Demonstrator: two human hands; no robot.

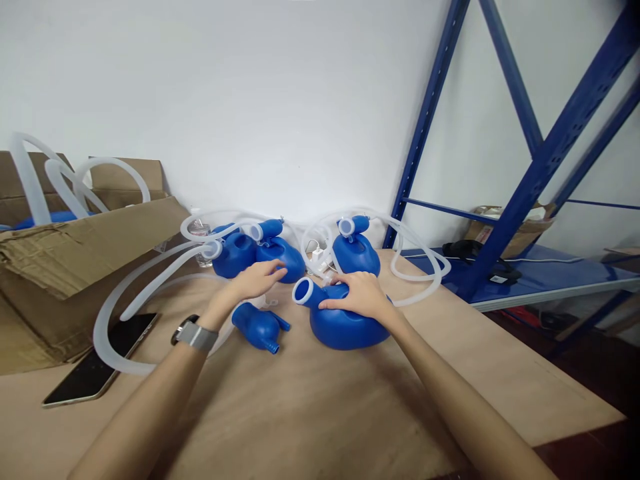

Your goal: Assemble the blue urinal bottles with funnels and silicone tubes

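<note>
My right hand (363, 295) is wrapped over the top handle of a blue plastic urinal bottle (345, 333). The bottle rests on its base on the table, its wide white-rimmed neck facing left. My left hand (257, 279) hovers with fingers stretched out, nothing visible in it, in front of the blue bottles at the back. Below it lies a loose blue funnel-shaped piece (257, 328) with a narrow ribbed spout towards me. Behind stand more blue bottles (235, 253), (283, 257) and one further right (357, 253), with blue funnel pieces and clear hoses (420, 293) about them.
On the left, a cardboard box (90, 260) holds more hoses. A phone (100, 363) lies on the wooden table (300, 427) by a clear hose. A clear plastic bottle (200, 230) and a white plug (317, 253) are near the wall. A blue metal rack (525, 180) stands right.
</note>
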